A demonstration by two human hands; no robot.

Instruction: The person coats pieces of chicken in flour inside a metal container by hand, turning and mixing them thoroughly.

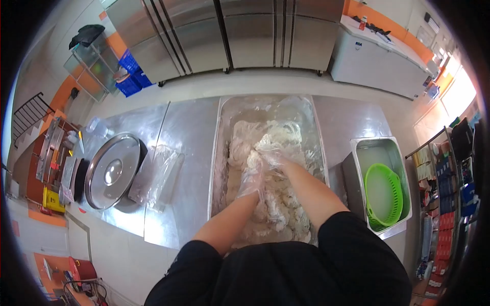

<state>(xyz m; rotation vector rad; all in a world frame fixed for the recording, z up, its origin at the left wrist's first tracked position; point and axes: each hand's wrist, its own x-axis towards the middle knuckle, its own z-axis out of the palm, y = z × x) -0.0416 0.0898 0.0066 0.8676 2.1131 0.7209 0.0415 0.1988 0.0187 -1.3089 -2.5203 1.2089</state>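
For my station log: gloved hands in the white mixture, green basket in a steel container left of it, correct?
Not left: the head view shows the steel container with the green basket to the right of the white mixture.

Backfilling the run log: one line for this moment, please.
left hand: gloved, at pale mass | right hand: gloved, at same mass | mass: in metal tub | green basket: in metal bin, right side

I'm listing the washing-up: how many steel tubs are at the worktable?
2. The wide tub is in the middle, with the left hand and right hand over it; the narrower tub is to its right, with the green basket inside.
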